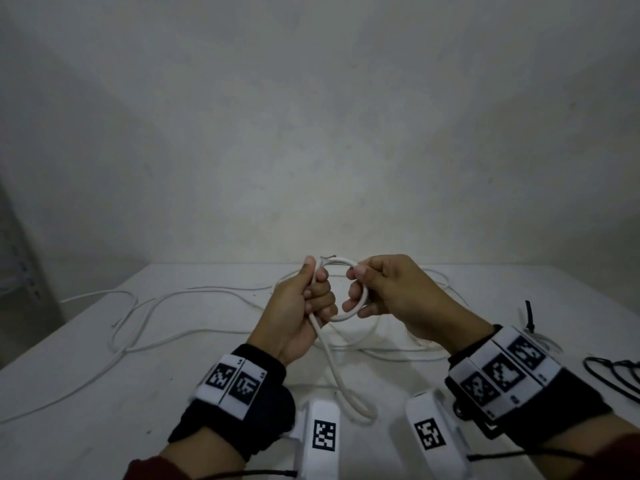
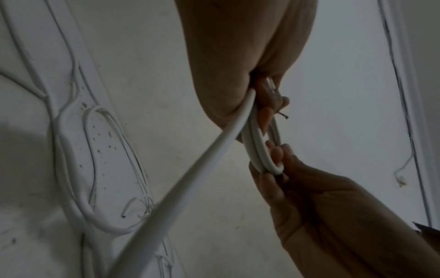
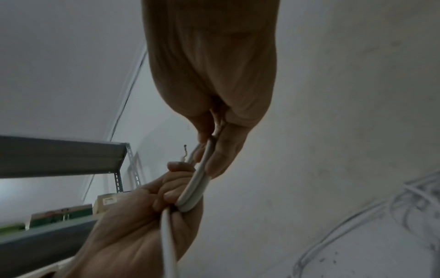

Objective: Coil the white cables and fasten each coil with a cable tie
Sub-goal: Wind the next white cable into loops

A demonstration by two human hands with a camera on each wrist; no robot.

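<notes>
A thick white cable forms a small coil (image 1: 360,306) held in the air above the white table (image 1: 104,393). My left hand (image 1: 311,292) grips the coil's left side, fingers curled round it, with the cable's stripped end (image 1: 329,257) poking out above the thumb. My right hand (image 1: 367,289) pinches the coil's right side between thumb and fingers. The cable's free length (image 1: 341,379) hangs from the left fist down to the table. In the left wrist view the coil (image 2: 258,148) shows two turns; in the right wrist view the coil (image 3: 197,186) runs between both hands.
Thinner white cables (image 1: 145,317) sprawl loose over the table behind and left of the hands. Black cable ties (image 1: 613,372) lie at the right edge, one (image 1: 529,315) sticking up. A grey metal shelf (image 3: 62,156) stands to the left.
</notes>
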